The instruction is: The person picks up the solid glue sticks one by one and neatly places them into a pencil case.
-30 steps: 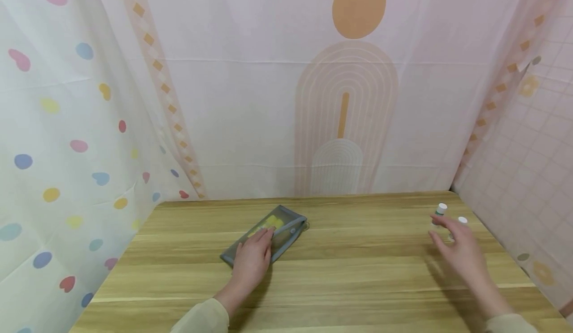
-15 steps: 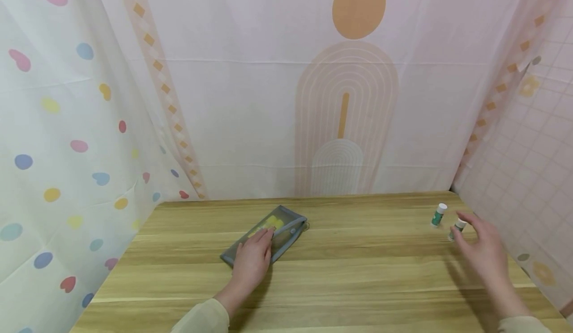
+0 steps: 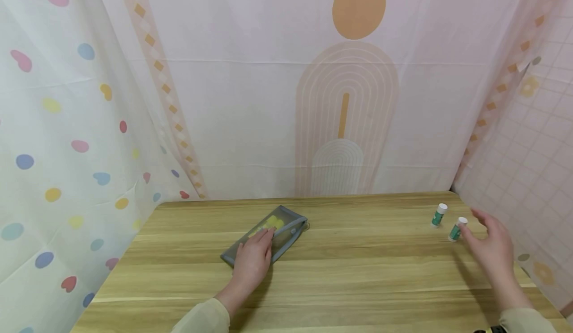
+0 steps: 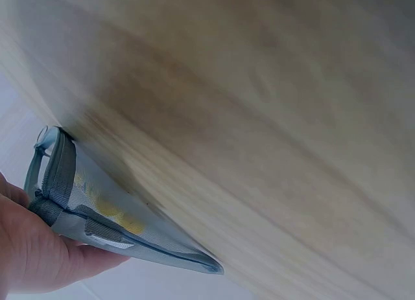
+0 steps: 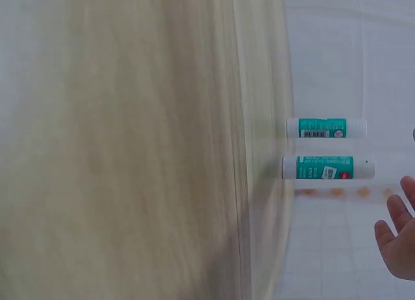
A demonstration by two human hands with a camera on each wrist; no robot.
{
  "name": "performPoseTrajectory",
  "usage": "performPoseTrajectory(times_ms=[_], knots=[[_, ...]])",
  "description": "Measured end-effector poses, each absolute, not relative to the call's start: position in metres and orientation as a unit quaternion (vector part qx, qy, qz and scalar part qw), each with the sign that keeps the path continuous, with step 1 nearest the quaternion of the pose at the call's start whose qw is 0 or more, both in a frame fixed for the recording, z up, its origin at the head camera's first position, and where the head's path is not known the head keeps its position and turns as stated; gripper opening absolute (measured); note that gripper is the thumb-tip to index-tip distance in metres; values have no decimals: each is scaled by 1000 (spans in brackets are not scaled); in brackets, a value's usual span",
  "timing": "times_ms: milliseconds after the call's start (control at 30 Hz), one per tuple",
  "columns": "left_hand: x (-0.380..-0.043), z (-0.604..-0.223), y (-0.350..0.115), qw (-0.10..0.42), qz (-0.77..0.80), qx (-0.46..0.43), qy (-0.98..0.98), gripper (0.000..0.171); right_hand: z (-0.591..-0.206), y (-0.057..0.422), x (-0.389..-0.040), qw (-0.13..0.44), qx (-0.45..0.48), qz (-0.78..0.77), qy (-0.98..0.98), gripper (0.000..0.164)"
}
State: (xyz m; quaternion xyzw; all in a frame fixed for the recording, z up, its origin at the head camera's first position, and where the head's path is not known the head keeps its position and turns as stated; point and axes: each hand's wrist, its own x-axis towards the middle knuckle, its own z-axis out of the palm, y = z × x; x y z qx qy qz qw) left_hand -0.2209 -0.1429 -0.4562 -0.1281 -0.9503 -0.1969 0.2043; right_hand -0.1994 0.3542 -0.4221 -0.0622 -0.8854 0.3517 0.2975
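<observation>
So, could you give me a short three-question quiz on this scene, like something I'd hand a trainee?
1. Count: how many green-and-white tubes stand on the wooden table?

2. True or false: the right hand has its fingers wrapped round one of the tubes.

3. Multiple choice: what does the left hand rest on?
A) a book
B) a grey mesh pouch
C) a cup

Key:
1. Two, both upright with white caps.
2. False; that hand is beside the nearer tube, but its fingers hold nothing.
3. B; something yellow shows through the mesh.
</observation>
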Motion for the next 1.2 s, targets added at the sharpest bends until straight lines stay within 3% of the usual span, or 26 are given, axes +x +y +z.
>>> performPoseTrajectory(times_ms=[600,1200], knots=[[-221,-457,-142,209,-193,-131,-950,37,-430,367,-208,183,-148,440,-866,69],[-221,-456,-142,204,-197,-129,-950,37,-438,363,-223,156,-186,477,-845,67]])
